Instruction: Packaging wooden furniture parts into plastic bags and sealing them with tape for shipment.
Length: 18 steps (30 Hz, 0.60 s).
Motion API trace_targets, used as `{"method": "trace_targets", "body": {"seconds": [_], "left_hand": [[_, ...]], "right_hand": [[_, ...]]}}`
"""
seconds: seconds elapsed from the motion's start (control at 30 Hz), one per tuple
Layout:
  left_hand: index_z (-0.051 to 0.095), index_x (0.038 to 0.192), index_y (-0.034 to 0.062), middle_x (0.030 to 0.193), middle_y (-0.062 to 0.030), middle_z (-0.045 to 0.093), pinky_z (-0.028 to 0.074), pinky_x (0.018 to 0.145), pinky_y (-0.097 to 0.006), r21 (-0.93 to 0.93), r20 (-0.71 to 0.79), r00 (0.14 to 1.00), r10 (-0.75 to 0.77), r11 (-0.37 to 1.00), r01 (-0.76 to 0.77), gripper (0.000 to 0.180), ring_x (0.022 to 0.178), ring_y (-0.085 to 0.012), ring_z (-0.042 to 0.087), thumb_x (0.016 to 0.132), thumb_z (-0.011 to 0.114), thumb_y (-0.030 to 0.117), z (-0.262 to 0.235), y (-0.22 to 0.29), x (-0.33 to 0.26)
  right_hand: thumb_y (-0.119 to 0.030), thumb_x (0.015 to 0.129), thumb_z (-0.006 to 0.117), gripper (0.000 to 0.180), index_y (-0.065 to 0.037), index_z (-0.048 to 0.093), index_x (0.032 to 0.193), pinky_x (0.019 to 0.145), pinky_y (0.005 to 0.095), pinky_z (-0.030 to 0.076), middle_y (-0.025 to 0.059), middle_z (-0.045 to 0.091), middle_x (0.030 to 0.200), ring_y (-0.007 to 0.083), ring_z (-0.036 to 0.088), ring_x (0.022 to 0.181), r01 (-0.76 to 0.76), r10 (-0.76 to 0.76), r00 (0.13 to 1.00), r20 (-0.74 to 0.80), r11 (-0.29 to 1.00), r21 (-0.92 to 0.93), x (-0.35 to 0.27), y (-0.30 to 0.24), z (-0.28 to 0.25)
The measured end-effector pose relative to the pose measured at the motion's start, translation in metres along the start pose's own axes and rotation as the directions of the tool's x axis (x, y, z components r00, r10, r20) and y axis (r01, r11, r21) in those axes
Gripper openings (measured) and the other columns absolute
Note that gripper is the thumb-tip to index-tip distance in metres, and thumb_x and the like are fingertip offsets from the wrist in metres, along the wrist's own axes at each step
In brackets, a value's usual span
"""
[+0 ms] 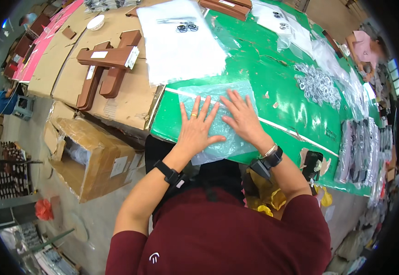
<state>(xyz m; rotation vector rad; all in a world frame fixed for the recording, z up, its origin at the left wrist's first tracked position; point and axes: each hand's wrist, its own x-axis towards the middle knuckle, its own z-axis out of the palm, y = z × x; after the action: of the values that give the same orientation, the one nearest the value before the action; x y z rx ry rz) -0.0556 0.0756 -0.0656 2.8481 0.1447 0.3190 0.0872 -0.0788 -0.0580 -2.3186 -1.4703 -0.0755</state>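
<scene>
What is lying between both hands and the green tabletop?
In the head view, a piece of clear plastic lies under the left hand and right hand, on the green tabletop.

Head-worn fisheye view, looking down, close

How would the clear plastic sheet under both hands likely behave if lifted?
The clear plastic sheet would probably flop and fold, given its wrinkles. It looks light, thin enough for the green tabletop to show through. Its sheen suggests it might slip beneath the left hand or right hand.
</scene>
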Motion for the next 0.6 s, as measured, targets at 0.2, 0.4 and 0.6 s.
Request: {"method": "trace_targets", "body": {"seconds": [0.2,0.4,0.6], "left_hand": [[0.039,0.154,0.0238,0.163,-0.0120,0.026,0.008,0.116,-0.071,0.007,-0.049,0.998,0.030,1.000,-0.029,0.093,0.152,-0.0370,0.019,0.078,0.066,0.068,-0.006,-0.016,-0.008],[0.039,0.154,0.0224,0.162,-0.0117,0.029,0.011,0.117,-0.068,-0.052,-0.093,0.993,0.068,0.996,-0.073,0.089,0.150,-0.0353,0.024,0.080,0.066,0.064,-0.015,-0.021,-0.008],[0.053,0.144,0.0152,0.158,-0.0161,0.036,0.010,0.118,-0.068,-0.143,-0.121,0.992,0.035,0.988,-0.053,0.080,0.150,-0.0349,0.025,0.078,0.070,0.057,0.007,-0.038,-0.018]], "right_hand": [[-0.037,0.093,0.064,0.065,-0.015,0.042,0.151,0.120,0.0610,0.016,0.0147,0.030,0.162,0.0330,0.025,0.151,-0.047,0.053,0.993,0.109,0.998,-0.051,0.008,0.028,-0.016],[-0.027,0.085,0.074,0.058,-0.008,0.056,0.137,0.108,0.0452,0.042,0.0174,0.059,0.138,0.0351,0.056,0.126,0.095,-0.104,0.994,0.019,0.957,0.273,0.091,-0.027,-0.097],[-0.023,0.084,0.076,0.066,-0.008,0.049,0.143,0.106,0.0426,0.044,0.0167,0.055,0.142,0.0346,0.055,0.128,0.253,-0.338,0.936,0.099,0.841,0.479,0.237,-0.131,-0.042]]}}
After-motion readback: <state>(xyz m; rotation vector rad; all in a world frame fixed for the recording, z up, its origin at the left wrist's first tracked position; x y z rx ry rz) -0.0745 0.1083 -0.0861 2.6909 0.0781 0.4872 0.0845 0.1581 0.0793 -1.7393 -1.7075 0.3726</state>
